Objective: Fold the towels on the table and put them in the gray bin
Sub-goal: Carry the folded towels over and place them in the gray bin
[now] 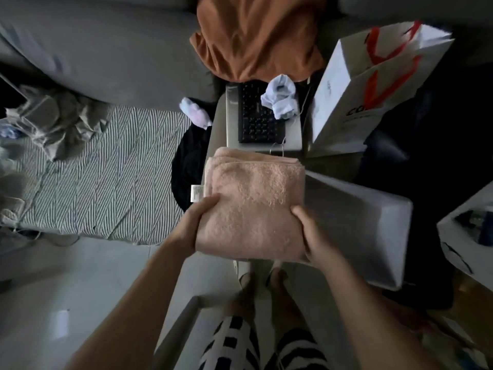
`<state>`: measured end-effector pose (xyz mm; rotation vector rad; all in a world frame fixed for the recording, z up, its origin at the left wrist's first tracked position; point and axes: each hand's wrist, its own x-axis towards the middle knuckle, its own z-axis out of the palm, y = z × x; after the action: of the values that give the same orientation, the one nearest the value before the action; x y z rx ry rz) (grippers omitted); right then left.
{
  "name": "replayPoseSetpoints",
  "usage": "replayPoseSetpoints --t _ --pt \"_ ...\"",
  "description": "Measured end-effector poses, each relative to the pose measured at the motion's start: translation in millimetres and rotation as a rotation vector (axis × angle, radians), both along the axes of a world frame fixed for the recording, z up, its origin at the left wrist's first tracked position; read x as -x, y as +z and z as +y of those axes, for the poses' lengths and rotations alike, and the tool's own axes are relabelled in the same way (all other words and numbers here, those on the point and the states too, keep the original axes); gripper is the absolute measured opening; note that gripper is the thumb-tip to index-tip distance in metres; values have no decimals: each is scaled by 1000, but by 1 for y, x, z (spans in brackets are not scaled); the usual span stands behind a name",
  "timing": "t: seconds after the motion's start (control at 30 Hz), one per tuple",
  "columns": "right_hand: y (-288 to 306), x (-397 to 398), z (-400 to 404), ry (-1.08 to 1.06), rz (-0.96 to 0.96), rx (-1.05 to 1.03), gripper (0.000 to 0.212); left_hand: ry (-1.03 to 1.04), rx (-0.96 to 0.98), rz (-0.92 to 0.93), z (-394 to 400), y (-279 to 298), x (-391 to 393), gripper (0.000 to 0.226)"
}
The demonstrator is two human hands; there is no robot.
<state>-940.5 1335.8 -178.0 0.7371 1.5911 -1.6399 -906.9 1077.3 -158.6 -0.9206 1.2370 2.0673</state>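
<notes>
one pink towel (253, 206) is folded into a thick, neat rectangle and is held between both hands, its white care tag (197, 193) sticking out on the left edge. the left hand (196, 222) grips the near left corner with the thumb on top and fingers tucked beneath; the right hand (310, 231) grips the near right corner the same way. the towel sits just above the narrow surface (217, 134), with its right edge overlapping the gray bin (373, 228), which stands just beside it to the right and looks to have nothing in it, though its floor is dim. so the folding of this towel reads as done, and the placing is what remains. farther back an orange cloth (256, 36) lies crumpled beyond a laptop (260, 118), and a small pale blue cloth (281, 100) rests on the keys; whether either counts as a towel yet to be folded is unclear. a white paper bag (360, 89) stands to the right.
</notes>
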Motion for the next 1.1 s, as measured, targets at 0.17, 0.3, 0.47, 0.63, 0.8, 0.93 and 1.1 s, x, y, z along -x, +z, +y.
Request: replayPoseSetpoints --t 0.17,0.3,0.47,0.63,0.8,0.93,1.1 --pt "-88 43 -33 117 -4 -126 48 -67 262 -88 -29 -84 29 63" --pt "-107 29 -42 147 -4 -178 64 -194 479 -177 -37 -101 29 61" --pt "-82 9 -49 -38 304 -341 40 -223 810 -142 -37 -78 26 73" --pt "-64 8 -54 83 344 -397 54 -219 846 -184 -30 -71 24 71" --pt "-57 22 -50 109 154 -312 57 -356 958 -192 -21 -71 35 57" --pt "-51 23 -46 92 64 -188 56 -258 817 -184 -22 -52 39 71" --pt "-48 13 -32 13 9 -71 53 -138 589 -112 -11 -23 29 61"
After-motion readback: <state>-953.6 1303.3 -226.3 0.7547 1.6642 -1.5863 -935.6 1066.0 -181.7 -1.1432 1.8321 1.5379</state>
